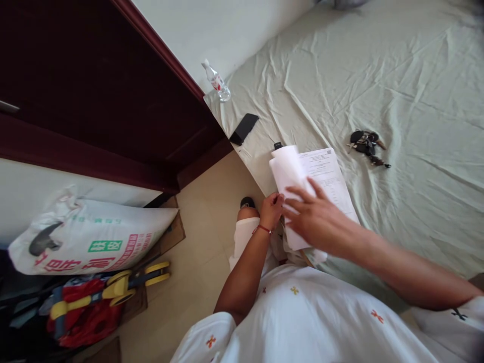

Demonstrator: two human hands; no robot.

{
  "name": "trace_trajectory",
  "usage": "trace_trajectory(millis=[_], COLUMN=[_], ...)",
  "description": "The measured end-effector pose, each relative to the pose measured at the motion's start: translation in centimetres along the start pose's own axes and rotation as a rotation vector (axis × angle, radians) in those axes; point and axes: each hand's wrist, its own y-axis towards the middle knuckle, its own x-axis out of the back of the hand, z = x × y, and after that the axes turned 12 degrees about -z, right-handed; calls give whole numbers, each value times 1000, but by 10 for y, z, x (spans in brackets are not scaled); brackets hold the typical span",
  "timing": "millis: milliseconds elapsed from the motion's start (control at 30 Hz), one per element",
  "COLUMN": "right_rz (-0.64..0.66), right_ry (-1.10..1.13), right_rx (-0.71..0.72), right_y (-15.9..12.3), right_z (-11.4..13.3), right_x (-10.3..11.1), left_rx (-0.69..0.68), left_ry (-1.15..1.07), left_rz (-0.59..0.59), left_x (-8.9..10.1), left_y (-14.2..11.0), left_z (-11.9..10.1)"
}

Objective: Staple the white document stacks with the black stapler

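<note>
A stack of white printed papers point(328, 174) lies on the corner of a bed covered with a pale green sheet point(397, 91). The top sheet's left part curls upward. My right hand point(313, 214) lies flat on the papers with fingers stretched out and spread. My left hand point(271, 209) is at the papers' near left edge, fingers curled and pinching the edge of the sheets. A red string sits around my left wrist.
On the sheet lie a bunch of keys point(366, 146), a black phone point(244, 128) and a plastic water bottle point(217, 81). A dark wooden door point(94, 85) stands at left. A printed sack point(94, 237) and colourful toys point(94, 302) sit on the tiled floor.
</note>
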Motion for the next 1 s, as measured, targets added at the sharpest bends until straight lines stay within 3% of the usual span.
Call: trace_trajectory(millis=[100,200,300,367,467,567,667,833,1000], right_rz=[-47,-16,83,70,-35,-110,-113,-105,-91], right_ry=[-140,-252,-273,-274,-237,-149,-103,-9,58], right_rx=[-250,-447,-496,-461,-389,-315,-269,-329,-354], right_y=[-36,-76,-88,-72,-25,24,55,67,62], right_z=[-56,-105,-130,-133,-127,-125,-133,-150,-154], right_x=[-7,-13,-13,-11,-16,-36,-63,-85,-68], left_rx=[-49,-123,-113,-99,-77,-70,-62,-101,-220], left_ry=[-28,-24,-47,-63,-76,-82,-103,-55,48], left_rz=[51,58,64,69,62,62,73,91,112], left_x=[-11,-11,-9,-9,-11,-12,-12,-9,-6], left_y=[23,25,21,20,20,20,22,22,17], left_z=[1,9,12,10,6,8,13,20,17])
